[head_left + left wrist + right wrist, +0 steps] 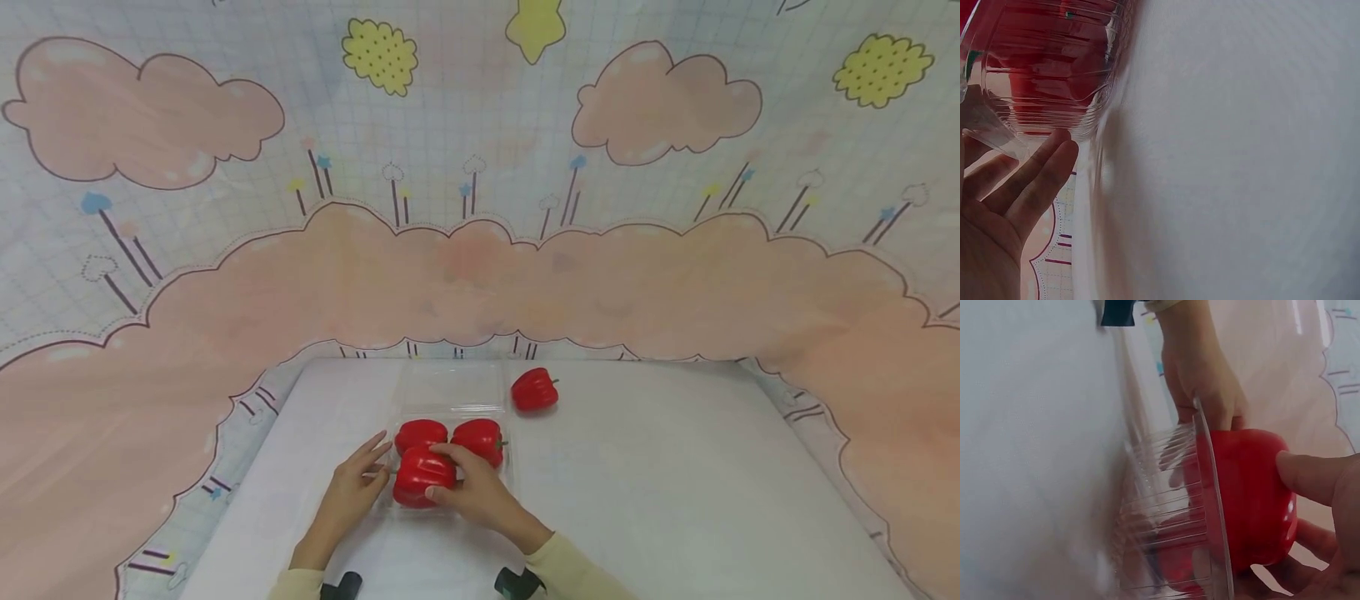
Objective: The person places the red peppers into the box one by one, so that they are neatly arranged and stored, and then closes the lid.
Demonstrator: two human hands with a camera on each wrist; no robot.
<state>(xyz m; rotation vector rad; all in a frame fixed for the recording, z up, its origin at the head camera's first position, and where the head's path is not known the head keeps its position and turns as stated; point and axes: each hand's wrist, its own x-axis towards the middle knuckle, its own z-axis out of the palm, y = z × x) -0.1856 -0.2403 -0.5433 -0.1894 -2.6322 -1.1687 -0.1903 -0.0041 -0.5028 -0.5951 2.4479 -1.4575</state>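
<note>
A clear plastic clamshell box (pixel 1054 122) stands on the white table with its lid (pixel 452 387) folded back. Two red bell peppers, one at the back left (pixel 420 434) and one at the back right (pixel 480 440), sit inside it. My right hand (pixel 480 496) grips a third bell pepper (pixel 1250 500) over the front of the box, thumb on one side and fingers on the other; part of it shows above the rim. Along the box's left wall, my left hand (pixel 356 483) is held with extended fingers, its fingertips right at the ribbed plastic (pixel 1054 128).
Another red bell pepper (pixel 535 390) lies on the white tabletop (pixel 675 483), right of the lid. Behind the table hangs a cloth (pixel 525 283) printed with clouds. Dark wrist devices (pixel 519 582) show at the bottom of the head view.
</note>
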